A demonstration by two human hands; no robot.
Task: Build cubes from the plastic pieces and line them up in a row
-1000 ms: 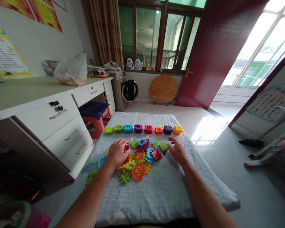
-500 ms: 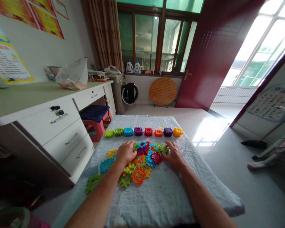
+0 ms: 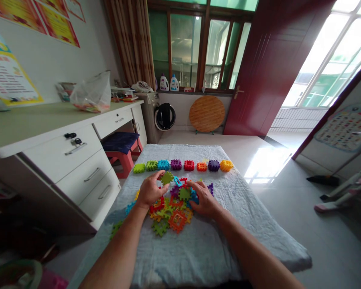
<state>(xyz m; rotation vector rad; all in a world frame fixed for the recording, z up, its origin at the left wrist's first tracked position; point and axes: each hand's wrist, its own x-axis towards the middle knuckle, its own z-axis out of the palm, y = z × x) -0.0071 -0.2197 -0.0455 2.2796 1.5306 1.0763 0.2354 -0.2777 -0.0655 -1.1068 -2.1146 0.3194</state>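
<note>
My left hand (image 3: 152,190) pinches a green interlocking tile (image 3: 167,178) between thumb and fingers, held above the pile. My right hand (image 3: 203,199) is curled around another green tile (image 3: 185,194) over the pile's right side; its fingertips partly hide the tile's edge. Under and between both hands lies a loose pile of notched plastic tiles, with an orange tile (image 3: 177,221) and a lime green tile (image 3: 160,227) nearest me. A small blue piece (image 3: 177,181) shows between the hands. Purple tiles poke out behind my right hand.
Across the cloth-covered table (image 3: 228,249) runs a row of block-shaped pieces, from a light green block (image 3: 139,168) to a yellow block (image 3: 226,165). A white desk (image 3: 63,120) and a stool (image 3: 122,146) stand left. A washing machine (image 3: 150,116) is behind.
My right hand has moved left with its green tile to the middle of the pile. My left hand has shifted slightly left and lifted its green tile clear.
</note>
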